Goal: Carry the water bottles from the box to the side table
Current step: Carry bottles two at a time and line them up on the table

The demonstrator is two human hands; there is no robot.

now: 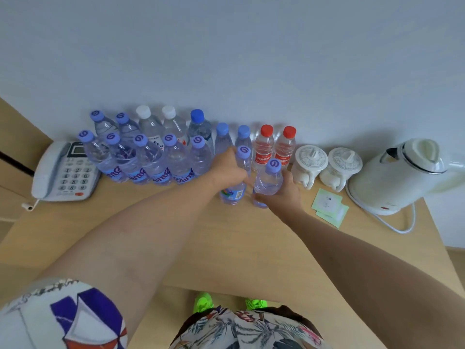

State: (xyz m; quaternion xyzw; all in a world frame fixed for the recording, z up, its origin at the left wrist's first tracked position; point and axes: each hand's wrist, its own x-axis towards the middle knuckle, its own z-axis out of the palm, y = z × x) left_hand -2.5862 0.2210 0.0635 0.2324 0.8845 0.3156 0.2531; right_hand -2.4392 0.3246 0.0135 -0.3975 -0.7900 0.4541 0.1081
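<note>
Two small clear water bottles with purple caps stand on the wooden side table [226, 238]. My left hand [227, 167] grips the left bottle [236, 192] round its upper body. My right hand [284, 195] grips the right bottle [268, 182] low on its side. Behind them several more water bottles [151, 152] stand in rows against the wall, with purple, white, blue and red caps [266, 131]. No box is in view.
A white telephone [64, 172] sits at the table's left end. Two white lidded mugs [310, 163] and a white electric kettle [400, 175] with its cord stand at the right. Green sachets [328, 205] lie near the mugs. My green shoes show below the table edge.
</note>
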